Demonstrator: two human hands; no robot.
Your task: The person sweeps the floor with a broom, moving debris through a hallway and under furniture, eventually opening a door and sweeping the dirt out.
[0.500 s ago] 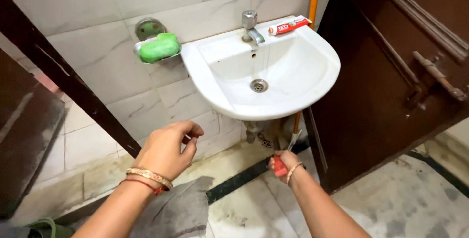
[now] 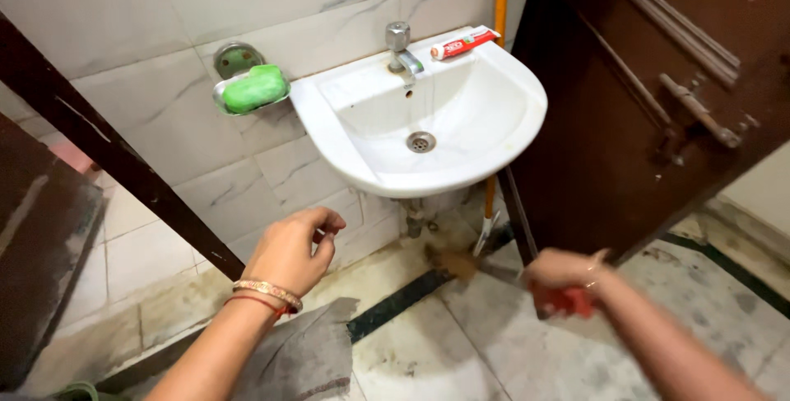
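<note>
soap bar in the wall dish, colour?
Green. The soap bar sits in a metal wall dish left of the sink; head view shows it clearly.

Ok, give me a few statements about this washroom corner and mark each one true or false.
1. A green soap bar sits in a wall holder left of the sink. True.
2. A tube lies on the sink's back rim. True.
3. The left hand holds a cup. False: it holds nothing visible, fingers curled.
4. The right hand is empty. False: its grip is on something red, blurred.
5. The sink stands on the floor. False: it hangs on the wall.
</note>
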